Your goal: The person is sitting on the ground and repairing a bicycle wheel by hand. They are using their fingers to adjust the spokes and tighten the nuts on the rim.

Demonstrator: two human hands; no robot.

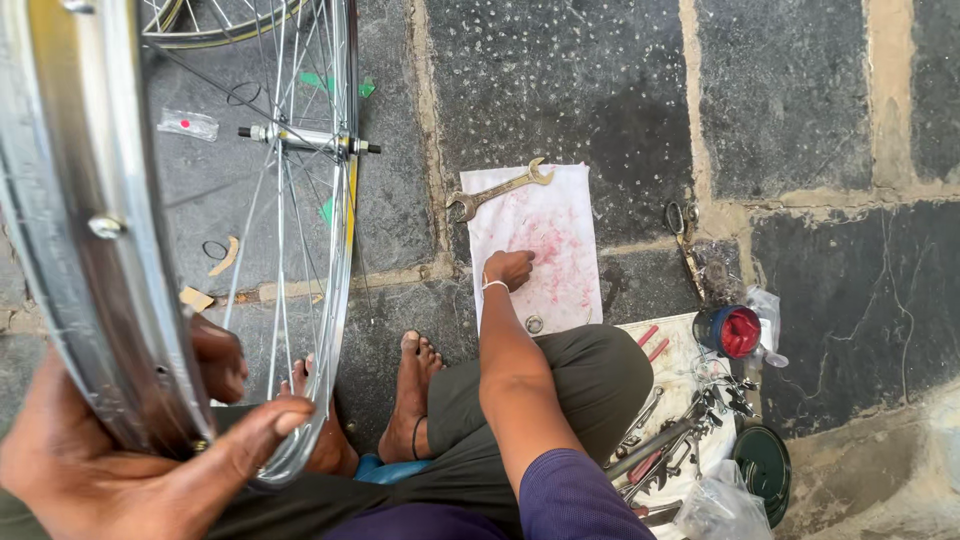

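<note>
My left hand (120, 450) grips the shiny rim of a spoked bicycle wheel (300, 300) that stands upright on the stone floor, its axle (305, 138) pointing sideways. My right hand (510, 268) reaches forward onto a white cloth (545, 240) with red stains, fingers curled down on the cloth; whether it pinches something small is hidden. A double-ended spanner (497, 190) lies across the cloth's far edge. A small metal ring (534, 323) rests on the near edge of the cloth. My bare feet (410, 400) sit between the wheel and the cloth.
Scissors (683, 240) lie on the floor to the right. A blue and red tub (728, 331), a dark green lid (762, 465), a pile of metal tools (665, 440) and a plastic bag (720, 505) crowd the right side. Small scraps lie under the wheel.
</note>
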